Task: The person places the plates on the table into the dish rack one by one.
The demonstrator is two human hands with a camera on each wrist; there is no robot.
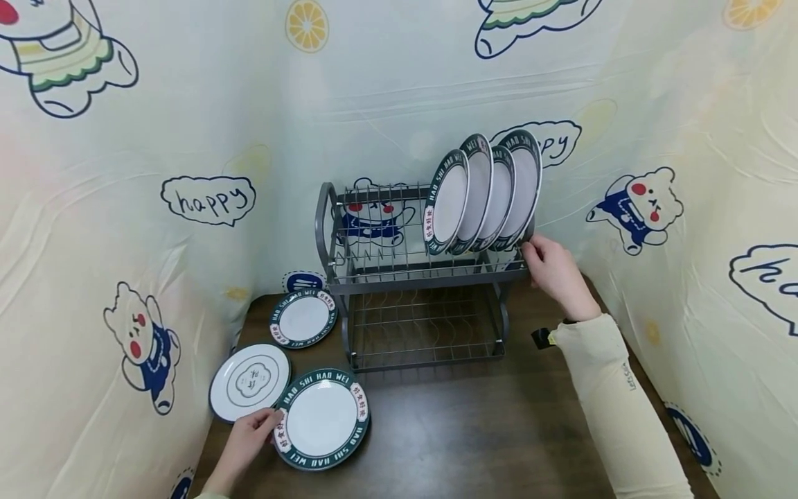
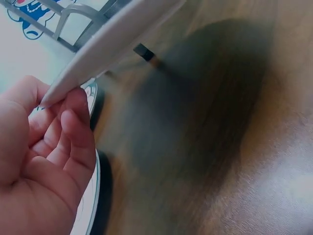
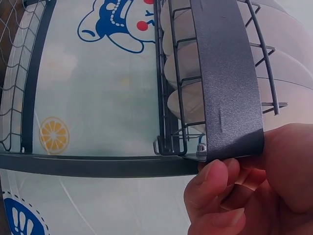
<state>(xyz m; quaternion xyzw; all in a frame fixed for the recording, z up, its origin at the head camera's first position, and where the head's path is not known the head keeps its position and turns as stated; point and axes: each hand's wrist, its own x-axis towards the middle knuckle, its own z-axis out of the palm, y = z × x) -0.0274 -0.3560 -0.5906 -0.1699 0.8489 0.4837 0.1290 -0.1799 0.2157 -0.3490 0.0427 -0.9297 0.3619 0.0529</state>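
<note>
Left hand (image 1: 246,436): pinching a green-rimmed plate (image 1: 321,419), raised over the tabletop (image 1: 436,430) toward its left edge
Upturned plate (image 1: 251,381): along the left edge
Face-up plate (image 1: 303,319): near the far left corner
Right hand (image 1: 555,274): gripping the right end of the dish rack (image 1: 430,281), by the far edge
Four plates (image 1: 480,194): upright in the rack's upper tier

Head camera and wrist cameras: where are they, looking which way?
Head: on the head, facing forward and down at the dish rack; left hand and right hand show.
Left wrist: on that wrist, facing a pinched plate; left hand shows.
Right wrist: on that wrist, facing the rack's corner; right hand shows.
Head and right wrist share the rack.
</note>
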